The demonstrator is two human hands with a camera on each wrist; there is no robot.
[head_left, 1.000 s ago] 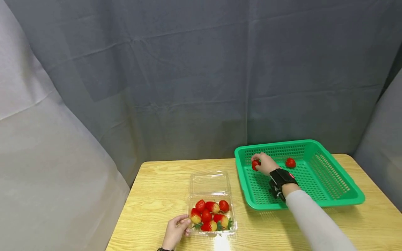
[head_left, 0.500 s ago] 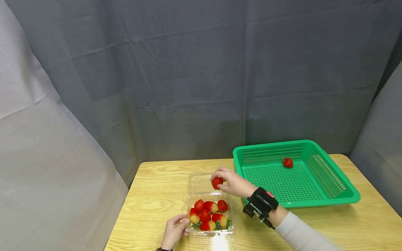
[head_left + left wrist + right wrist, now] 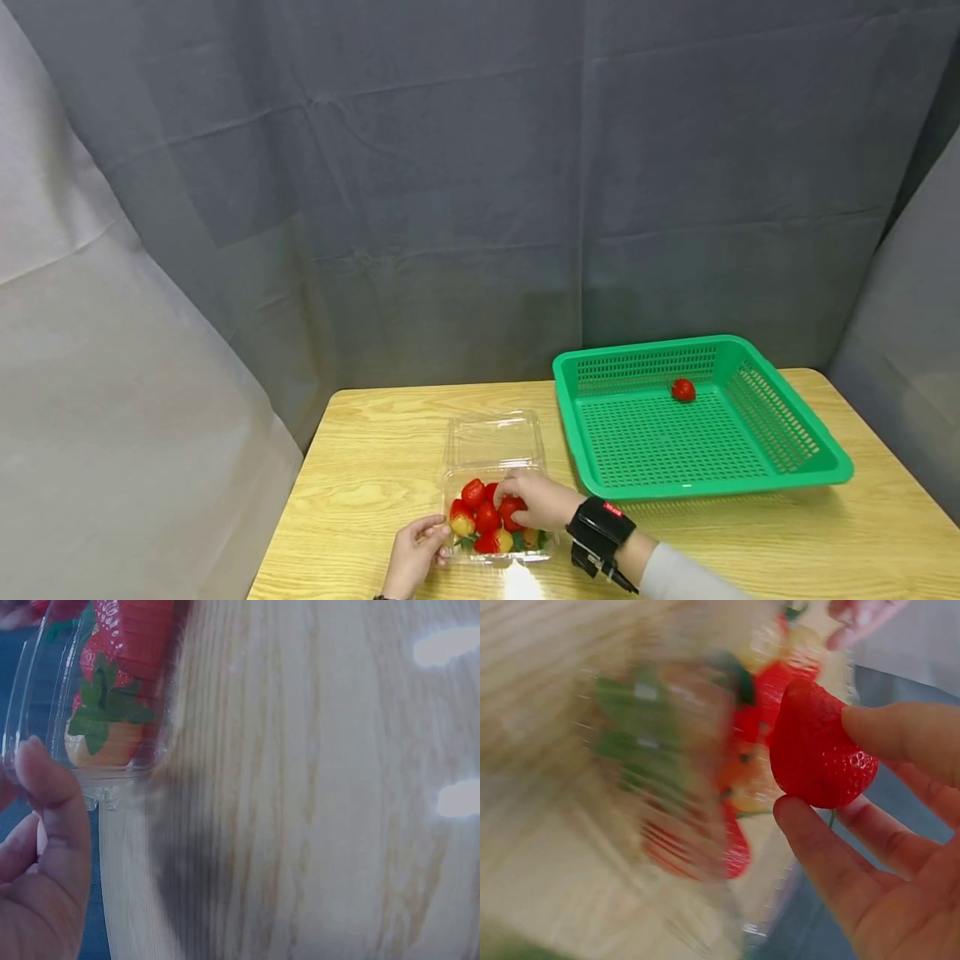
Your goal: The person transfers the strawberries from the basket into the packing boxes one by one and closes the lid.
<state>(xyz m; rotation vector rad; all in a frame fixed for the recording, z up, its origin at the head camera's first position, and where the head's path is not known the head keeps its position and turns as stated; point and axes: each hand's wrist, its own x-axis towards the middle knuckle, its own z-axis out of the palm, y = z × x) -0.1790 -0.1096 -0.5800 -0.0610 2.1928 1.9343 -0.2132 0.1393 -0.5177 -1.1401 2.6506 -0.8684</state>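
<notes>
A clear plastic clamshell box (image 3: 496, 440) lies with its lid folded back on the table, its near half filled with several red and yellowish strawberries (image 3: 487, 518). My left hand (image 3: 417, 553) holds the box's left rim, thumb on the edge, as the left wrist view shows too. Over the fruit, my right hand (image 3: 546, 500) pinches a red strawberry (image 3: 821, 746) between thumb and fingers. In the head view that hand hides part of the fruit at the right of the box. One more strawberry (image 3: 683, 390) sits in the green basket.
The green slotted plastic basket (image 3: 667, 442) stands on the right of the wooden table (image 3: 375, 450), close to the box. Grey cloth (image 3: 450, 208) hangs behind the table and along both sides.
My right hand has picked a strawberry out of the basket and carried it left and nearer, over the filled half of the box. My left hand has stayed at the rim.
</notes>
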